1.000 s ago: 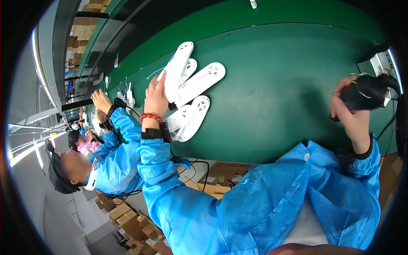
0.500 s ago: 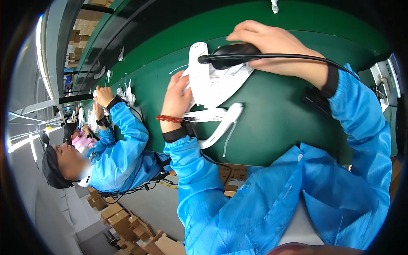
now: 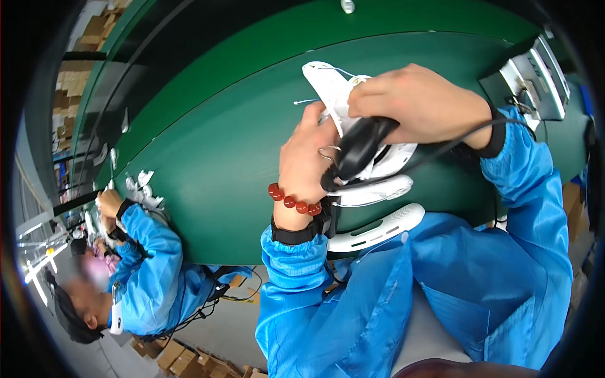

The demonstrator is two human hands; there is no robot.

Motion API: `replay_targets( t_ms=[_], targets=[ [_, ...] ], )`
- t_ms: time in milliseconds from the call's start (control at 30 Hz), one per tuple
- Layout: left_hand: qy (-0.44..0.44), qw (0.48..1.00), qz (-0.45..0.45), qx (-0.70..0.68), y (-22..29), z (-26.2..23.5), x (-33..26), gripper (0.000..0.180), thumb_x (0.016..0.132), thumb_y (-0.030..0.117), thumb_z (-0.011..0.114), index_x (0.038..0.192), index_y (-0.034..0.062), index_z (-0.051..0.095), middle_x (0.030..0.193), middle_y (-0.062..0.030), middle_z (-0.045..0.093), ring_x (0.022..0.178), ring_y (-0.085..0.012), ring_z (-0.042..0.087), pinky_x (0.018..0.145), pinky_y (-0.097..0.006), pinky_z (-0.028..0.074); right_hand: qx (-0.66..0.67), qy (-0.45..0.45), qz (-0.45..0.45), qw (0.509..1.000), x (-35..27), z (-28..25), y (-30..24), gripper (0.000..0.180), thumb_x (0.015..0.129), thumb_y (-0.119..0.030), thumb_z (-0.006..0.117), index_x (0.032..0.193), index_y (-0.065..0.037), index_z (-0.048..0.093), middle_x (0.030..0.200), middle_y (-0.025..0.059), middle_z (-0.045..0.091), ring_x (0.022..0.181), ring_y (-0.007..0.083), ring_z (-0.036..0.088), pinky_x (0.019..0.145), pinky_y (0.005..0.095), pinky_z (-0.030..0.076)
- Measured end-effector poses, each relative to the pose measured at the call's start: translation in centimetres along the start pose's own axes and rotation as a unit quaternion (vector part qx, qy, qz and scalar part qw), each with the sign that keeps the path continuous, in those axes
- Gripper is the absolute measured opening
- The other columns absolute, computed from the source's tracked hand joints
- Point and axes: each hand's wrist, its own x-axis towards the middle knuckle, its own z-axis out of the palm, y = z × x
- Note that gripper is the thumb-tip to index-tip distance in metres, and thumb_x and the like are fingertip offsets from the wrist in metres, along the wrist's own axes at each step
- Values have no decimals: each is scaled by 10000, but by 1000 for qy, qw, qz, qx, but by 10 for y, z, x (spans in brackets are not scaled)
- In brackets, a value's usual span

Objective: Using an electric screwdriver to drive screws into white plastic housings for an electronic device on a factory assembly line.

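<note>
A white plastic part [image 3: 331,88] with a long, rounded arm stands tilted over the bench between my hands. My left hand [image 3: 305,154] closes on its left edge, with the fingertips partly hidden behind it. A black, rounded, corded device [image 3: 364,150] lies across the part's lower end. My right hand [image 3: 419,104] is curled over this device from the right, its fingertips meeting the white part. Below are a white slotted piece [image 3: 394,160] and a flat white piece [image 3: 378,191]. Nearest me lies a curved white strip [image 3: 384,230] with slots.
The green bench [image 3: 233,189] runs off to the left, where a co-worker in a blue jacket [image 3: 151,233] handles white parts [image 3: 145,189]. A metal-and-black device [image 3: 535,79] stands at the far right. The black cord [image 3: 454,135] passes by my right wrist.
The white part and black device have turned and shifted right and nearer. My right hand has moved down with its fingers curled in. The view has swung right.
</note>
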Motion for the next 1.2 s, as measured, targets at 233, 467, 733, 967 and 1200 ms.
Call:
replay_targets(
  t_ms=[233,467,733,967,1200],
  targets=[
    [-158,962,90,-204,50,51,21,357,947,36,519,1297,-13,569,1377,-263,523,1209,-468,539,1033,-443,458,-21,75,45,996,-91,-10,-38,301,701,-137,754,950,-113,587,898,64,562,759,281,665,629,418,542],
    [-249,771,-169,-562,56,17,33,562,1087,363,444,1456,-60,429,1300,-184,615,1197,-234,594,1032,-353,473,-2,142,113,983,-106,0,-43,213,780,-119,671,971,-79,586,907,92,603,721,283,686,575,414,542],
    [-269,928,-154,-206,11,-5,48,525,943,9,628,1449,8,487,1287,-110,649,1106,-164,641,943,-316,508,86,194,258,942,-156,-33,-49,452,730,-164,777,1131,-70,591,1106,121,633,957,336,661,773,428,554],
    [-106,993,49,11,20,20,72,346,932,136,652,1247,-5,623,1010,-228,705,887,-316,703,798,-356,532,8,78,418,905,-241,-23,-37,517,657,-26,738,1158,-94,628,1338,68,585,930,343,679,750,412,564],
    [-186,982,25,-28,41,26,80,261,949,156,636,1174,29,676,1055,-214,696,941,-411,666,822,-413,526,103,94,381,914,-217,18,-53,454,694,-142,822,1106,-73,643,946,135,675,867,370,675,747,407,541]
  ],
)
